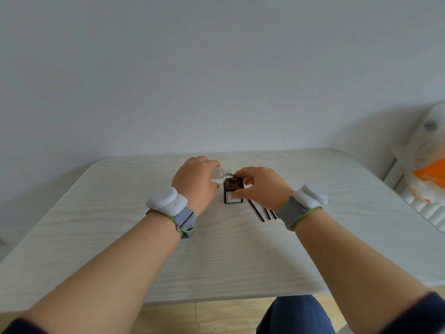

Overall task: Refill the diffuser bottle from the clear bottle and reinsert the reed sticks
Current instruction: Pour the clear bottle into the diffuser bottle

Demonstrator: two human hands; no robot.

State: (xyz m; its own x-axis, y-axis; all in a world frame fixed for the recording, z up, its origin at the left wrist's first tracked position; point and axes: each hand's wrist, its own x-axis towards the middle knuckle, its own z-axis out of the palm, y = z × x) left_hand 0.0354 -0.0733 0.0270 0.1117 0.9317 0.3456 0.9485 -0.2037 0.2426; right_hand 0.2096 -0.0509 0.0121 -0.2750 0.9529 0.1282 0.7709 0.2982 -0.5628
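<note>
Clear bottle tipped over diffuser bottle

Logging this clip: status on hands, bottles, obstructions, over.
Left hand grips clear bottle, tilted, mouth at diffuser bottle neck. Right hand holds diffuser bottle, upright. Reed sticks flat on table, out of bottle. Nothing blocking.

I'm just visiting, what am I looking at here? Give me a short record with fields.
left hand: holds the clear bottle tipped, its neck at the other bottle's mouth
right hand: holds the dark diffuser bottle, upright on the table
reed sticks: lying on the table by the right wrist, not yet in
stage: refilling; any liquid flow is too small to see
</note>
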